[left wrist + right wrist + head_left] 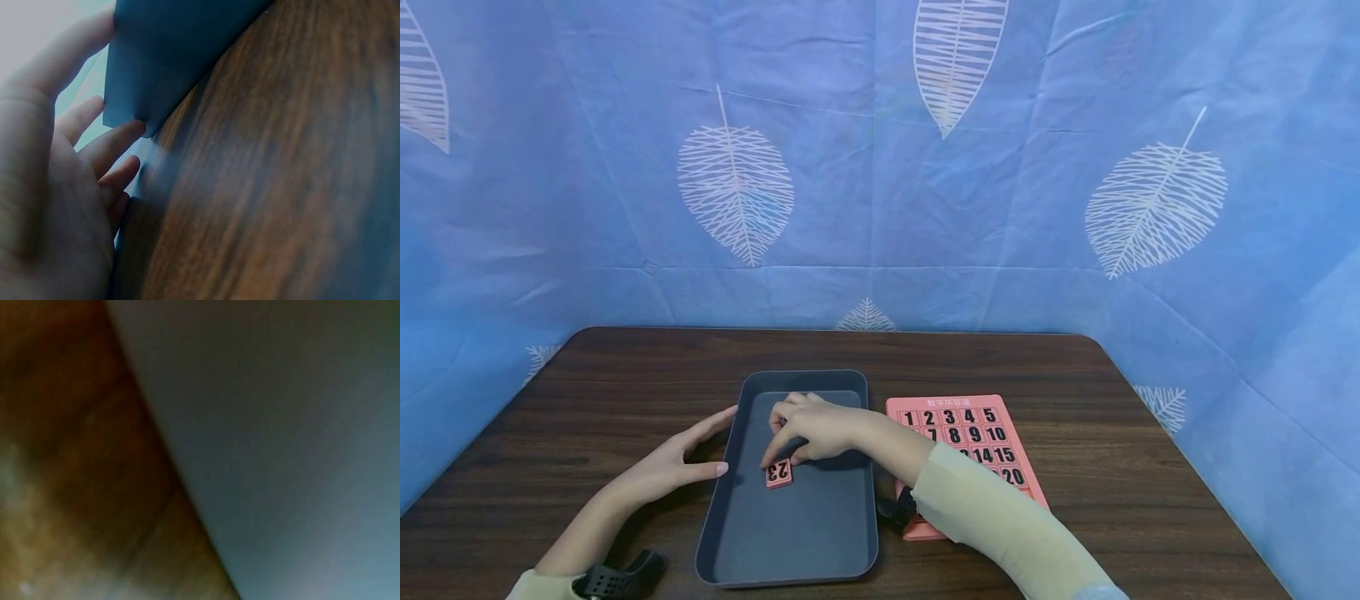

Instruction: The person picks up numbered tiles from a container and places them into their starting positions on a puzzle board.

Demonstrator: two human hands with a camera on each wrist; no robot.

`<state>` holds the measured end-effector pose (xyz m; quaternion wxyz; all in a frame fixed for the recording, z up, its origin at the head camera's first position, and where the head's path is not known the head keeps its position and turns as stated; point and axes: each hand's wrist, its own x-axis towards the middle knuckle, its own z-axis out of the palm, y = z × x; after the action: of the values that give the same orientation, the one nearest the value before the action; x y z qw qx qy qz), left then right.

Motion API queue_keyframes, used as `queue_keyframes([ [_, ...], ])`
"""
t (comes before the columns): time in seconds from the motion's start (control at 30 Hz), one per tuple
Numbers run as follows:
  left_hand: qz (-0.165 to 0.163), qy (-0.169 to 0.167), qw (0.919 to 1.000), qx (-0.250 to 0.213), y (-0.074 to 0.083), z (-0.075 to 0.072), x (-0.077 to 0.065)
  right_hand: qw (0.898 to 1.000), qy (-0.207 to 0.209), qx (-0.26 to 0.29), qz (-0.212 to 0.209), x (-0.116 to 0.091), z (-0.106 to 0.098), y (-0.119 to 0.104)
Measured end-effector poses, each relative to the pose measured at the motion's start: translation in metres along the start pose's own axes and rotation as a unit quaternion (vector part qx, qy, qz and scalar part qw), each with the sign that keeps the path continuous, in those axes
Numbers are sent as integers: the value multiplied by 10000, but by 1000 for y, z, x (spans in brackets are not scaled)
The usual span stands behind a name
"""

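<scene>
A dark grey tray (797,533) lies on the wooden table, its long sides running away from me. Inside it is a small pink number tile (779,475) marked 23, with digits that look turned around. My right hand (820,429) reaches over the tray and pinches this tile at its far edge between thumb and finger. At the tray's left side, my left hand (658,471) has its fingers spread, with thumb and fingertip touching the rim. In the left wrist view, the left hand (69,169) rests against the tray wall (169,56). The right wrist view is blurred and shows no hand.
Right of the tray lies a pink number board (955,425) with rows of black numbers, partly hidden by the right forearm. Dark wooden table (1120,475) surrounds both. A blue leaf-patterned cloth (865,192) hangs behind the table and at its sides.
</scene>
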<state>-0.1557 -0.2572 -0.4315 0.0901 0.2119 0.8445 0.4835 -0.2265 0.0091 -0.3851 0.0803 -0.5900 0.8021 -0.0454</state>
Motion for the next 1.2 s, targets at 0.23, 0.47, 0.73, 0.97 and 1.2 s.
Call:
queue_keyframes([
  [0.23,38,-19,10000,1,-1,0,0,9996,-18,247,114,-6,-2,0],
  [0.47,-14,-13,10000,8,1,-1,0,9989,102,397,213,-11,2,3],
  [0.73,-67,-3,10000,24,2,0,0,9965,312,531,558,-18,5,-1],
  [0.97,-127,23,9999,89,3,0,0,9945,664,334,740,-26,1,-11],
  [1.2,-126,39,9999,49,3,0,-1,9893,1132,282,881,-39,-6,-23],
])
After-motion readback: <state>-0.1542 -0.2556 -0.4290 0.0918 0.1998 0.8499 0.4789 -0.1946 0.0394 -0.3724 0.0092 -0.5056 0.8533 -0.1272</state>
